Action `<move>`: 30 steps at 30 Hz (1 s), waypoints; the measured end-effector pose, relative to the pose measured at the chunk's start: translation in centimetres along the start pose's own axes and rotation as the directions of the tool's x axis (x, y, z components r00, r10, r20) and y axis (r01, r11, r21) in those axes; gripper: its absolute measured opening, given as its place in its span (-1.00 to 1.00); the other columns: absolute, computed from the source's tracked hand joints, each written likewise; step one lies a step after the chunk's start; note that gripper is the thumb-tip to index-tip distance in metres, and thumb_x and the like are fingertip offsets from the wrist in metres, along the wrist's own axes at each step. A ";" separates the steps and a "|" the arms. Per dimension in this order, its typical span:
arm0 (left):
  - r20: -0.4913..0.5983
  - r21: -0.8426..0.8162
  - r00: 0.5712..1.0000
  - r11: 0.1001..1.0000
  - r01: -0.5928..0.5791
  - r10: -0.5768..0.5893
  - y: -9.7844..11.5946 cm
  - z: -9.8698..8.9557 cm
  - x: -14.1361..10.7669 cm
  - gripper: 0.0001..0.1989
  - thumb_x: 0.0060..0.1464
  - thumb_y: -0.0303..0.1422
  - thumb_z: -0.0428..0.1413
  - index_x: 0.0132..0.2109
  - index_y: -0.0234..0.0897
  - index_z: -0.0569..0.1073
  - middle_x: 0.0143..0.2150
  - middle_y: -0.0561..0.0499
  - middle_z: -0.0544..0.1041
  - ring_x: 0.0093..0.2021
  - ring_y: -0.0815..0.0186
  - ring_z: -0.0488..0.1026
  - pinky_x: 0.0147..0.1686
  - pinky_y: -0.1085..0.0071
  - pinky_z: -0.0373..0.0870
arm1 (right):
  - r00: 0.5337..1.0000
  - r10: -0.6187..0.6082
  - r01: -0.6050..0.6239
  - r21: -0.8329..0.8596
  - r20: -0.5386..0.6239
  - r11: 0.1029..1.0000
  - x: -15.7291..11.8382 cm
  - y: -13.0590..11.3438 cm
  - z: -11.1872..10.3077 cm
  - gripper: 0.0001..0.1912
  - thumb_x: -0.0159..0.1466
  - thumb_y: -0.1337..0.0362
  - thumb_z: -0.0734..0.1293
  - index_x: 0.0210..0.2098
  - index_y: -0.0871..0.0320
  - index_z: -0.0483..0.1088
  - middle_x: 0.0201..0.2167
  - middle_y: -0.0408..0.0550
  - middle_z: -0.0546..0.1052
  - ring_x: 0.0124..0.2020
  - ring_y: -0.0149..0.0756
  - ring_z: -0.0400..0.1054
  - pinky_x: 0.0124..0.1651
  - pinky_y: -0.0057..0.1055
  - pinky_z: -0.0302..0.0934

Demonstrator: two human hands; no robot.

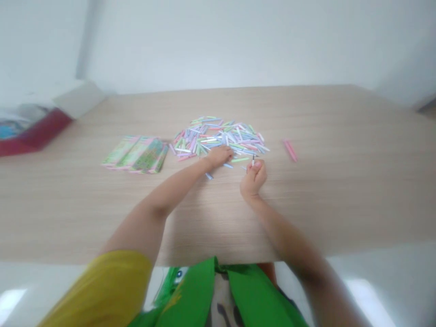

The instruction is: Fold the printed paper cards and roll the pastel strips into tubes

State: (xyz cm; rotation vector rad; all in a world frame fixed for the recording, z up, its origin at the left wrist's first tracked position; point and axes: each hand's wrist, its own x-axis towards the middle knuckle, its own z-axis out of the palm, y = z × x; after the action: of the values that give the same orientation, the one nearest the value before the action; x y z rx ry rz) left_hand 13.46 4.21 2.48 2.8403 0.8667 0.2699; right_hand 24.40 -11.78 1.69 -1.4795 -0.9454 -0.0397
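Note:
A heap of slim pastel sticks (235, 136), pen-like in shape, spreads over the middle of the table in pink, blue, green, purple and white. At its near edge lies my left hand (220, 156), with fingers curled down onto the sticks; what they grip, if anything, is hidden. My right hand (255, 177) is closed in a fist just in front of the heap's right side. From its top sticks out a thin white pen-like stick (253, 162) with a dark tip. Pink sticks (290, 150) lie side by side, apart from the heap, farther right.
Several flat green and pink printed packets (136, 154) overlap in a row left of the heap. A box with a dark red side (41, 131) and blurred contents stands at the far left. A white wall (238, 45) rises behind the wooden table (340, 181).

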 end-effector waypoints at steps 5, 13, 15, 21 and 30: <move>-0.400 -0.423 0.885 0.904 0.053 -0.239 1.2 -1.0 -2.8 -0.69 0.28 -0.44 -0.10 0.01 -0.25 0.49 0.02 -0.13 0.47 0.02 0.21 0.39 0.08 0.28 0.30 | 0.997 -0.073 0.076 -0.170 0.024 0.982 0.4 0.8 0.1 -0.52 0.47 0.07 -0.07 -0.46 0.06 0.23 -0.57 -0.08 0.39 -0.51 -0.24 0.27 -0.42 -0.36 -0.04; -0.033 -0.954 0.774 -0.211 -0.213 -0.633 5.4 0.4 -7.6 -0.85 0.07 -0.35 0.28 -0.23 -0.29 0.51 -0.37 0.10 0.44 -0.49 0.54 0.28 -0.42 0.56 0.31 | 0.904 -0.378 0.421 -0.255 0.202 0.871 -1.5 1.6 1.5 -0.58 0.45 0.21 0.00 -0.48 0.09 0.28 -0.59 -0.03 0.41 -0.52 -0.24 0.26 -0.38 -0.31 -0.05; 0.064 -0.896 0.790 -0.384 -0.223 -0.610 6.2 0.8 -8.6 -0.87 0.03 -0.42 0.32 -0.29 -0.32 0.51 -0.39 0.09 0.46 -0.47 0.55 0.31 -0.41 0.58 0.32 | 0.863 -0.432 0.493 -0.248 0.261 0.834 -1.7 1.8 1.6 -0.58 0.44 0.23 0.01 -0.49 0.09 0.28 -0.59 -0.02 0.40 -0.52 -0.23 0.25 -0.36 -0.30 -0.04; 0.156 -0.808 0.858 -0.563 -0.174 -0.490 7.6 1.5 -11.0 -0.82 0.02 -0.44 0.35 -0.40 -0.36 0.48 -0.46 0.08 0.46 -0.46 0.54 0.37 -0.43 0.61 0.34 | 0.781 -0.518 0.604 -0.213 0.347 0.768 -1.6 1.9 1.1 -0.57 0.42 0.22 0.01 -0.53 0.08 0.26 -0.60 -0.02 0.39 -0.52 -0.24 0.22 -0.34 -0.28 -0.04; 0.127 -0.777 0.932 -0.618 -0.120 -0.340 8.9 1.5 -11.4 -0.68 -0.10 -0.31 0.43 -0.35 -0.39 0.47 -0.43 0.07 0.48 -0.43 0.51 0.45 -0.33 0.57 0.45 | 0.677 -0.691 0.736 -0.217 0.254 0.641 -1.8 1.9 0.8 -0.60 0.41 0.31 0.06 -0.55 0.10 0.24 -0.64 -0.07 0.35 -0.54 -0.27 0.15 -0.34 -0.28 -0.06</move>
State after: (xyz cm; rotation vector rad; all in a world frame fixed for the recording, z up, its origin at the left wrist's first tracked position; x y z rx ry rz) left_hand 9.28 -9.71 1.37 0.5794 0.3709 0.8580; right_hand 23.91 -11.73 -0.95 -1.2926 -1.6757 -0.7035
